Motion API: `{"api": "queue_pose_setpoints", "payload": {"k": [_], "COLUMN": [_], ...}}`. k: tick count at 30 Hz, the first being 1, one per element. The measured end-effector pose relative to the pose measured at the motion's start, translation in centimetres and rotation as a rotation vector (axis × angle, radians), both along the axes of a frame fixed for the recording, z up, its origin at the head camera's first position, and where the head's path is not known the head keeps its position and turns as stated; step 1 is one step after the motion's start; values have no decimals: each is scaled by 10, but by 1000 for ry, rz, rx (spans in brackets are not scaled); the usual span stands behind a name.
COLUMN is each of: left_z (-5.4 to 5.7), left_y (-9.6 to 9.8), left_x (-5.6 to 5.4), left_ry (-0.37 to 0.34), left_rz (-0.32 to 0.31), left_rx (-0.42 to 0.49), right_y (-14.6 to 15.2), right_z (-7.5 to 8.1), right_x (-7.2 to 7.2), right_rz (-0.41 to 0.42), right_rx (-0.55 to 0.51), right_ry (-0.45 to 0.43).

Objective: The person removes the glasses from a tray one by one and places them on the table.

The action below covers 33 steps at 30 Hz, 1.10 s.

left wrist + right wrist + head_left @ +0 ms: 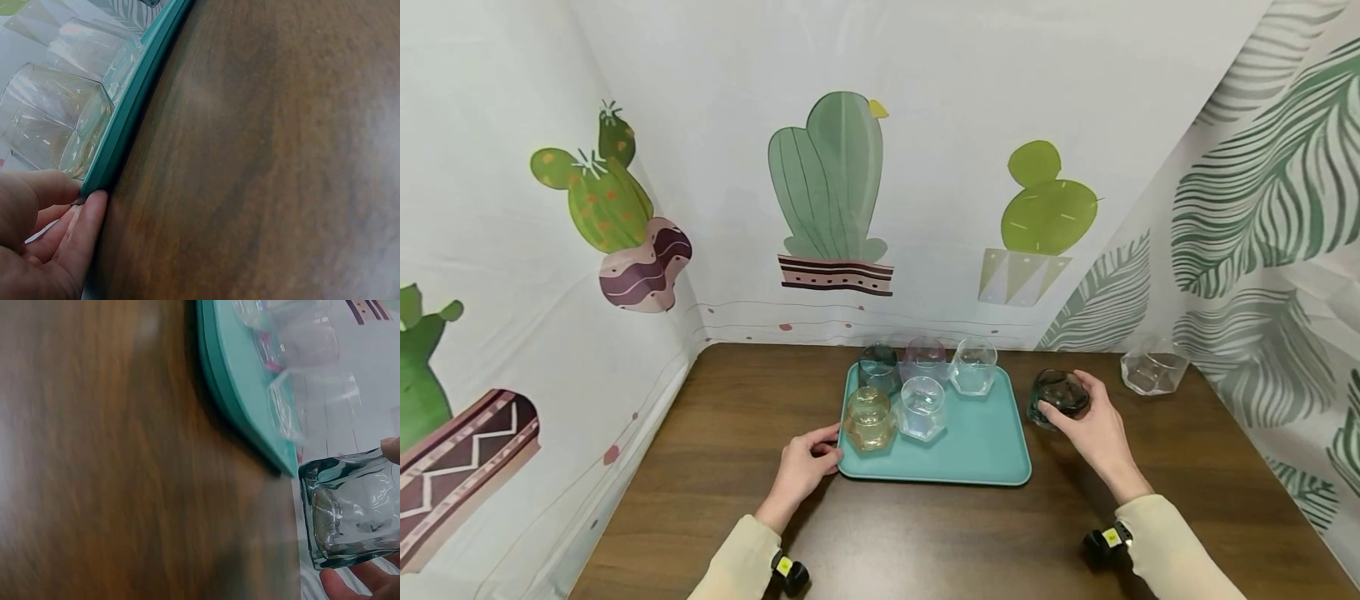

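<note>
Head view: right hand [1093,427] pinches dark glass [1060,396], 3 o'clock of tray [973,450]; left fingers and thumb of left hand [803,467] pinch tray rim, 8 o'clock. Loosened pinch could drop glass; tray tug could topple amber glass [870,419].

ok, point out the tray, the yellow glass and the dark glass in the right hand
tray [977,437]: head view, bare surface toward its near right.
yellow glass [871,421]: head view, middle of its side.
held dark glass [351,509]: right wrist view, middle of its visible body.
</note>
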<state>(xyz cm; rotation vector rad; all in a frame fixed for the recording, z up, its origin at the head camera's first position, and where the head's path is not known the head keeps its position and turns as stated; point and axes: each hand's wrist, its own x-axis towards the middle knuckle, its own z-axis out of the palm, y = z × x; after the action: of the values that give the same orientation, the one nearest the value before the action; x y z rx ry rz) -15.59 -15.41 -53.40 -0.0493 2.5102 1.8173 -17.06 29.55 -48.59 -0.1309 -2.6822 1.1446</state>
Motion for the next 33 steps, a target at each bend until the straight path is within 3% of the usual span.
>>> {"api": "queue_pose_setpoints", "payload": {"k": [20, 33], "left_z": [-2, -3], "left_y": [1, 0], "left_x": [0, -1], "left_ry": [5, 6], "left_rz": [-6, -5], "left_rx": [-3, -3], "right_y": [47, 64], "right_z": [-1, -9], "right_x": [-33, -52], "right_rz": [-125, -153], "right_rx": [-61, -65], "right_ry": [-9, -13]}}
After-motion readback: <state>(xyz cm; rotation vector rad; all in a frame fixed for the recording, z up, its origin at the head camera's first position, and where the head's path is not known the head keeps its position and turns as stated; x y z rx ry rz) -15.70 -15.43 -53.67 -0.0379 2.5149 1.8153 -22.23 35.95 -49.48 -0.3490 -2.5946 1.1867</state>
